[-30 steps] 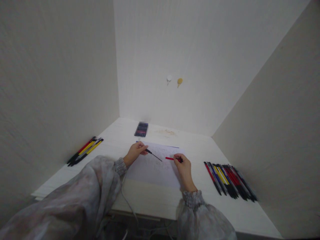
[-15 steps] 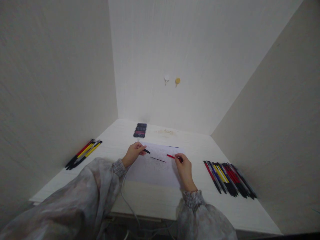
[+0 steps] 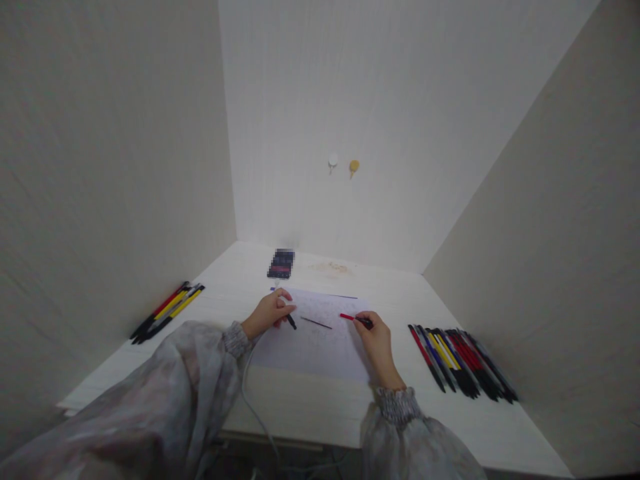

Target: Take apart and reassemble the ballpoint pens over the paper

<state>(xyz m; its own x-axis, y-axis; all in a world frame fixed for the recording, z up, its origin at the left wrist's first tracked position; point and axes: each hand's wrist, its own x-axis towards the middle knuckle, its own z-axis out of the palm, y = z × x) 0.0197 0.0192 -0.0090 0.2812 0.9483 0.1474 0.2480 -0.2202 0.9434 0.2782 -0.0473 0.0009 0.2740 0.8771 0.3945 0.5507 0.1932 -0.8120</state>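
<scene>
My left hand (image 3: 269,311) is closed on a short black pen part (image 3: 291,323) that points down over the paper. My right hand (image 3: 377,340) pinches a red-and-black pen barrel (image 3: 347,317), its red end pointing left. Between the two hands a thin dark pen refill (image 3: 317,323) lies slantwise on the pale sheet of paper (image 3: 305,357). Fine, faint marks cover part of the sheet. The fingers hide part of both pieces.
Several pens (image 3: 463,360) lie in a row at the right, and a smaller bunch of pens (image 3: 167,312) lies at the left wall. A phone (image 3: 281,264) is behind the paper. A white cable (image 3: 255,412) runs over the table's front edge. Two hooks (image 3: 354,165) are on the back wall.
The black part in my left hand has tilted from pointing right to pointing downward. My right hand has shifted slightly right with the red-and-black barrel, away from the refill.
</scene>
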